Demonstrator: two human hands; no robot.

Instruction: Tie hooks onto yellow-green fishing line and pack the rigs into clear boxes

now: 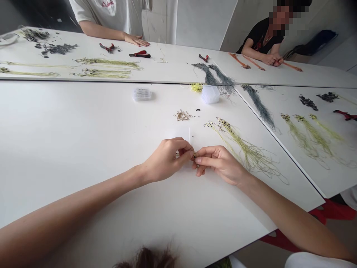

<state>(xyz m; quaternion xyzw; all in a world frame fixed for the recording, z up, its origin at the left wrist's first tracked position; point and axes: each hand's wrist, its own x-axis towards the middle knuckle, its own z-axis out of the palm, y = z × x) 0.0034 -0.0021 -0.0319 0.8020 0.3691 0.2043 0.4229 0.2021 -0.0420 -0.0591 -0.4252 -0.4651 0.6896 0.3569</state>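
A tiny dark-and-gold fitting (195, 156) is sitting pinched between both hands, and from my remote feed I can't make out its detail. The left hand (166, 160) is curling in with its fingertips closing on the fitting from one side, while the right hand (219, 163) is pinching it from the other with thumb and forefinger. Both hands are hovering over a white table (69, 141). Just beyond the right hand, a loose sheaf of yellow-green lines with dark beads and wire hooks (245, 152) is lying spread out. Farther up, a small tangle of brass-coloured hooks (183, 115) is sitting near a few black beads (198, 110). Past those, I'm seeing a clear plastic box (142, 94), a frosted translucent block (210, 94) and a yellow thread tuft (196, 87). Grey-blue line bundles (214, 76) are stretching across the join onto the far table (173, 70), where red-handled pliers (139, 54) are lying near a co-worker's resting hand (136, 40). At the far right corner, another person's hands (273, 59) are working beside orange line bundles (240, 61).
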